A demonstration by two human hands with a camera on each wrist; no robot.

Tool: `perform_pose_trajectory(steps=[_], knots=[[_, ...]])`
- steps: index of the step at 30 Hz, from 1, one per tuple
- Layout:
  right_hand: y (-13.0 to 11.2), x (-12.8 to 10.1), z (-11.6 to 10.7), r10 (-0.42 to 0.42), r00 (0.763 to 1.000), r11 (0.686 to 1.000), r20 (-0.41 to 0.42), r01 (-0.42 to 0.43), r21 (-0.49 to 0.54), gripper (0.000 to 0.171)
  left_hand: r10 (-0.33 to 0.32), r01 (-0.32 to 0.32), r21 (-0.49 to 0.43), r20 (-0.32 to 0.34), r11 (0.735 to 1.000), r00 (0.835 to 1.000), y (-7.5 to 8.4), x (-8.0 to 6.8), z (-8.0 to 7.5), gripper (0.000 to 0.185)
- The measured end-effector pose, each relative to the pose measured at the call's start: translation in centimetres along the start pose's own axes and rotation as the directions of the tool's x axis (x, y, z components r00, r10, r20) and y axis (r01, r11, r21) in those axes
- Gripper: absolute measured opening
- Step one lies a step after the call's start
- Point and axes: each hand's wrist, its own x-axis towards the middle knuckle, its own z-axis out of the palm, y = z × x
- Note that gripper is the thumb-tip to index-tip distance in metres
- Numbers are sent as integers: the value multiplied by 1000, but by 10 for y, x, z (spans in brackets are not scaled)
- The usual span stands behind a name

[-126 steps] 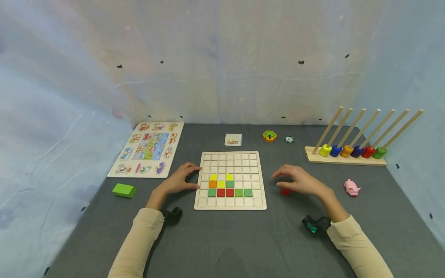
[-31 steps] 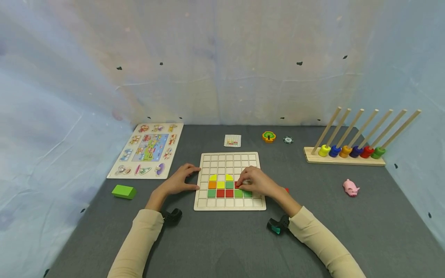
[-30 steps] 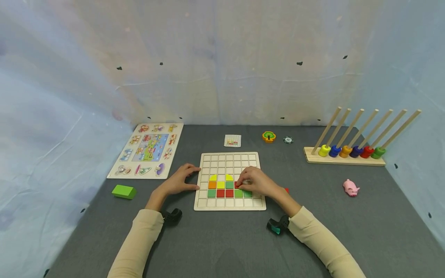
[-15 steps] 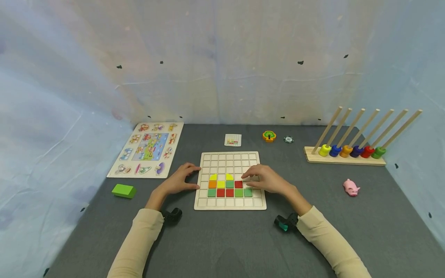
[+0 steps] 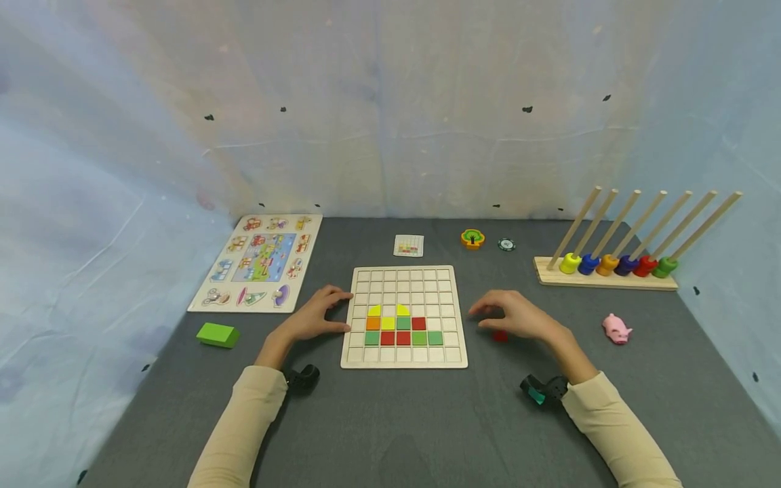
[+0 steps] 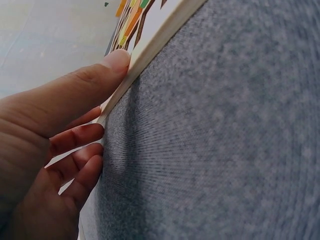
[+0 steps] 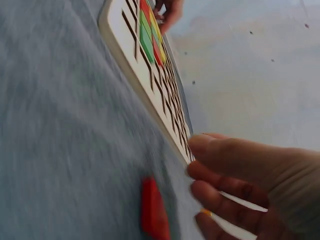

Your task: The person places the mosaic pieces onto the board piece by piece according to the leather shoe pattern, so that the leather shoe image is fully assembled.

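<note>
A wooden grid board point(image 5: 403, 281) lies in the middle of the grey table, with several coloured tiles point(image 5: 403, 331) set in its lower rows. My left hand point(image 5: 326, 312) rests against the board's left edge point(image 6: 160, 35), thumb tip on the rim, fingers loosely bent beside it. To the right of the board my right hand point(image 5: 497, 315) hovers with relaxed fingers point(image 7: 235, 165) and holds nothing. A loose red piece point(image 5: 499, 335) lies on the table under that hand, also in the right wrist view point(image 7: 152, 210), just below the fingertips. That view shows the board's near edge point(image 7: 145, 75) too.
A picture peg puzzle point(image 5: 259, 261) and a green block point(image 5: 217, 334) lie at the left. A small pattern card point(image 5: 409, 245), a tree-shaped piece point(image 5: 472, 238) and a dark disc point(image 5: 507, 245) sit behind the board. A ring rack with slanted rods point(image 5: 610, 271) and a pink pig point(image 5: 617, 329) are at the right.
My right hand set a red tile into the board beside the green one, let go, and moved right off the board to above the loose red piece. The left hand has stayed put.
</note>
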Motion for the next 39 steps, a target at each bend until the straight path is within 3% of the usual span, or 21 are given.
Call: perform_pose_trajectory(steps=[5, 14, 22, 26, 32, 39], knots=[[8, -13, -12, 54, 997, 997, 63, -50, -54, 27, -5, 5, 3, 0, 1000, 1000, 0, 0, -1, 71], [13, -21, -19, 123, 975, 992, 184, -120, -26, 27, 27, -27, 11, -12, 1000, 1000, -1, -1, -2, 70], [10, -21, -16, 129, 972, 991, 198, -134, 11, 17, 13, -13, 14, -3, 1000, 1000, 0, 0, -2, 70], [8, -19, -14, 105, 979, 992, 176, -116, 52, 15, 10, -10, 11, -3, 1000, 1000, 1, 0, -2, 70], [4, -6, -4, -12, 1000, 1000, 27, 12, -1, 14, 8, -8, 0, -8, 1000, 1000, 2, -1, -2, 71], [-11, 21, 15, 17, 1000, 995, 0, -17, 97, 9, 0, 0, 15, -4, 1000, 1000, 3, -1, -2, 70]])
